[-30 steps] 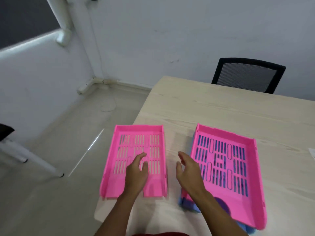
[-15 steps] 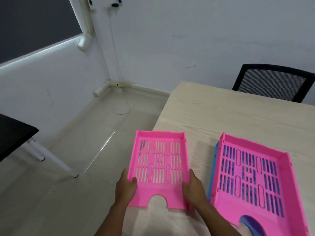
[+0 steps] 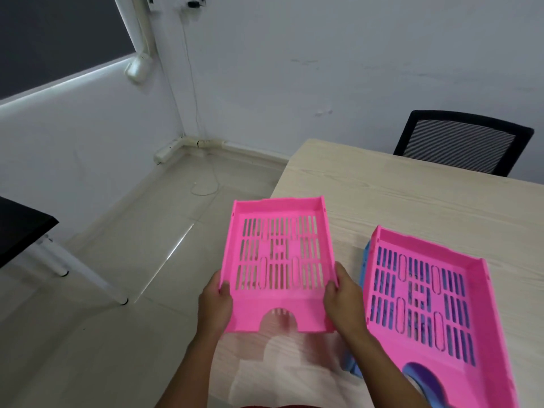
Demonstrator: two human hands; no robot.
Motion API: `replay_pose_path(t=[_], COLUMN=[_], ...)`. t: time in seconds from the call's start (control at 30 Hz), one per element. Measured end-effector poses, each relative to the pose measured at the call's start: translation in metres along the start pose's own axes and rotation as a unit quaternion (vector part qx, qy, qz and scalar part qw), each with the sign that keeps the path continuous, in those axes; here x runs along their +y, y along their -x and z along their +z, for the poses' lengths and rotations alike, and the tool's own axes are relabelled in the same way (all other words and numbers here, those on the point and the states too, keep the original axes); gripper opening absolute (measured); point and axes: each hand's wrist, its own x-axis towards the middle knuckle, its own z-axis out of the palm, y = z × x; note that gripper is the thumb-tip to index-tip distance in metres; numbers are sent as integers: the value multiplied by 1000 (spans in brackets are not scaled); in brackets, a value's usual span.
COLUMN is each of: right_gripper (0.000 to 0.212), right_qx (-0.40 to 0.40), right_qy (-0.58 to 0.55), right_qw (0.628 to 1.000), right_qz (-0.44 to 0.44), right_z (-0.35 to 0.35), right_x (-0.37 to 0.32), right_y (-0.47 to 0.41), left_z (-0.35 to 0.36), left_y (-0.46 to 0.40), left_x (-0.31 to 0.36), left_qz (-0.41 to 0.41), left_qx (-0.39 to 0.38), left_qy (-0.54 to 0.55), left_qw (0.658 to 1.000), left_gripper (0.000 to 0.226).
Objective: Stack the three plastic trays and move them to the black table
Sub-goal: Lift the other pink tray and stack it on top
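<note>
Pink tray (image 3: 279,260) sits between both hands, left hand (image 3: 213,301) and right hand (image 3: 343,295) clamping its side walls.

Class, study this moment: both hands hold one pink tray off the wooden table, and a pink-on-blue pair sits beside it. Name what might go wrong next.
1. The left hand and right hand grip only the near corners of the held pink tray; its far end might dip.
2. The second pink tray sits skewed on the blue tray, so stacking may jam.
3. The pair overhangs the wooden table edge; a nudge could tip it.
</note>
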Motion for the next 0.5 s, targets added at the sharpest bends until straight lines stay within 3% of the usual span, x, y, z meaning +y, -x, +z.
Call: replay_pose_path(t=[0.2,0.5], right_gripper=[47,46], right_qx=[72,219], right_qy=[-24,-31], right_qw=[997,964], right_qz=[14,150], right_z=[-62,-175], right_x=[-6,63], right_y=[2,29], left_z=[22,121], left_y=[13,74], left_x=[52,100], left_qz=[75,144], left_qx=[-27,-126], left_qy=[42,56], left_qw=[996,980], left_gripper=[37,41])
